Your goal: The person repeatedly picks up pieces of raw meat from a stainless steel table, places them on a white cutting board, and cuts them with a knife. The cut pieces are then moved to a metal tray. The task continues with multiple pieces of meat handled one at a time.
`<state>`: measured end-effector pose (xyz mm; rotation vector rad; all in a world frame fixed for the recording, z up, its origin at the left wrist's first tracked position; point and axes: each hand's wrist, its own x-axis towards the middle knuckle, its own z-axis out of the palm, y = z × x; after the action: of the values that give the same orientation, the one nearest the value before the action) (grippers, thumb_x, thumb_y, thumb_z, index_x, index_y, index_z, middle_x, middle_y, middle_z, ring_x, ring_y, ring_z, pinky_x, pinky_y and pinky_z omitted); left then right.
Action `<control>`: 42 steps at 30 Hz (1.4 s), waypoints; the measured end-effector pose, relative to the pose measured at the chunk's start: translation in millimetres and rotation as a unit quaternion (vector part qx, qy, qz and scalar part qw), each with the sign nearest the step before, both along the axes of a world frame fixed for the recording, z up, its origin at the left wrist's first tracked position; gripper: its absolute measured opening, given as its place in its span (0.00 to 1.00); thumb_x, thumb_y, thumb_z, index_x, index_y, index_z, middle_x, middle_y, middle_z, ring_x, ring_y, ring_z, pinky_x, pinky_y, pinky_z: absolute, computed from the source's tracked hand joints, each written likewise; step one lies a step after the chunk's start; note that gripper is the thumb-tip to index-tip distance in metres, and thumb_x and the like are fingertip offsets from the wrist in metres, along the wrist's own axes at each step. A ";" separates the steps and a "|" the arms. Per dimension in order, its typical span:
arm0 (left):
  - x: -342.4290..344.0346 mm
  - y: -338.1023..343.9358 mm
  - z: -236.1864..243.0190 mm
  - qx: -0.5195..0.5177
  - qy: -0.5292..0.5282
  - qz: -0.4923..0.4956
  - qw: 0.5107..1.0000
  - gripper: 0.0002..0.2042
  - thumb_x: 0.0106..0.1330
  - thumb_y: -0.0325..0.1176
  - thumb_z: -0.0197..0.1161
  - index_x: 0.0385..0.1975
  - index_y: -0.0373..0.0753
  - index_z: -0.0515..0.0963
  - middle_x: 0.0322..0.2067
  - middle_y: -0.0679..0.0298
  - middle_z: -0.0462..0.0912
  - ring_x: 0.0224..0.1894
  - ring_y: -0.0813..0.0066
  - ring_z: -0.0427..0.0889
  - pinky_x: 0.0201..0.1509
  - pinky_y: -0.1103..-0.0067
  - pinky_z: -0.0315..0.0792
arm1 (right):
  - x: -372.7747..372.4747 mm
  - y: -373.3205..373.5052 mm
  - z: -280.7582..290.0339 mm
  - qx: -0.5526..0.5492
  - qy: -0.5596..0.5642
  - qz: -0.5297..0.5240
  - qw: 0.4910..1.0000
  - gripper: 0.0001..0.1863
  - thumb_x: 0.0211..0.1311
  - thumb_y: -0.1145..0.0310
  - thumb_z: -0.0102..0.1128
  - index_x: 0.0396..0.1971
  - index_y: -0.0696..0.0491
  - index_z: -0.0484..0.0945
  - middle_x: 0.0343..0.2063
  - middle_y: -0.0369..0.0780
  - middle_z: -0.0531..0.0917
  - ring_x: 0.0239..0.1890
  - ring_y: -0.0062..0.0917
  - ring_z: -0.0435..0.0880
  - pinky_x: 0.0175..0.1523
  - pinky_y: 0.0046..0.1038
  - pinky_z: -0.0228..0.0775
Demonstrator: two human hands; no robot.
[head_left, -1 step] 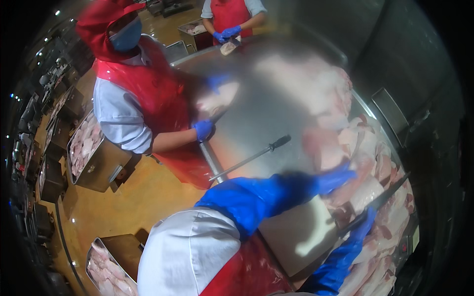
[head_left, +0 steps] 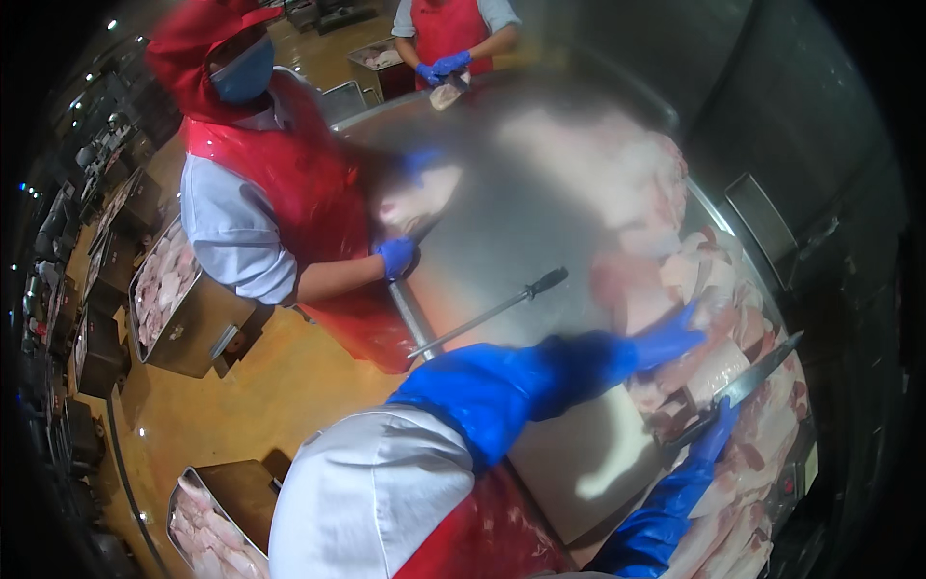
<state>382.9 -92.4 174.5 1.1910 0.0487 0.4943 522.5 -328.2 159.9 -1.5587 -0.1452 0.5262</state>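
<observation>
My left hand [head_left: 667, 342], in a blue glove, reaches over the pile of raw pale-pink meat pieces [head_left: 719, 275] at the right of the metal table. Its fingers are spread, and I cannot tell whether they press on the meat. Closer to me, my right hand [head_left: 714, 432] is closed around the handle of a knife [head_left: 760, 370]. The long blade points up and right above the meat, its flat side catching light. A white cutting board [head_left: 569, 468] lies below my left forearm. Further left, a sharpening steel [head_left: 497, 311] with a black handle rests across the table edge.
At the left, a co-worker in a red apron [head_left: 280, 174] handles a piece of meat [head_left: 424, 200]. Another person [head_left: 449, 34] stands at the far end. Metal bins of meat [head_left: 198, 323] stand on the floor. A blurred meat heap [head_left: 598, 169] lies further back.
The knife blade has turned, so its flat side now shows brighter. My left hand has shifted slightly right and its fingers are more spread. The near co-worker's meat has moved slightly.
</observation>
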 end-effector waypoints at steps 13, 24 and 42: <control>27.7 88.1 -27.0 0.441 0.190 0.097 0.872 0.47 0.63 0.69 0.54 0.77 0.51 0.48 0.74 0.38 0.48 0.74 0.32 0.47 0.76 0.52 0.44 | -41.0 44.5 -50.1 0.101 0.045 -0.046 0.993 0.21 0.71 0.56 0.57 0.56 0.53 0.71 0.43 0.40 0.79 0.44 0.29 0.82 0.48 0.36 0.79; -144.4 22.3 -134.9 -0.110 0.139 -0.324 0.929 0.30 0.71 0.45 0.62 0.71 0.45 0.64 0.59 0.65 0.78 0.59 0.73 0.78 0.60 0.71 0.71 | -100.4 -77.3 -67.4 0.092 0.001 -0.136 0.986 0.09 0.75 0.59 0.50 0.41 0.48 0.72 0.20 0.31 0.70 0.18 0.15 0.68 0.23 0.22 0.64; -36.2 -305.5 -106.4 -0.058 0.245 -0.527 0.812 0.31 0.77 0.48 0.47 0.73 0.34 0.58 0.66 0.51 0.72 0.66 0.59 0.73 0.70 0.65 0.64 | -224.4 -482.7 -36.8 -0.144 -0.090 -0.285 0.943 0.16 0.72 0.66 0.56 0.53 0.59 0.74 0.38 0.36 0.80 0.36 0.18 0.78 0.42 0.23 0.71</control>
<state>346.7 -397.9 68.1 1.0143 -0.1385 -0.7970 298.1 -810.9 123.1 -1.8352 0.2552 -0.0589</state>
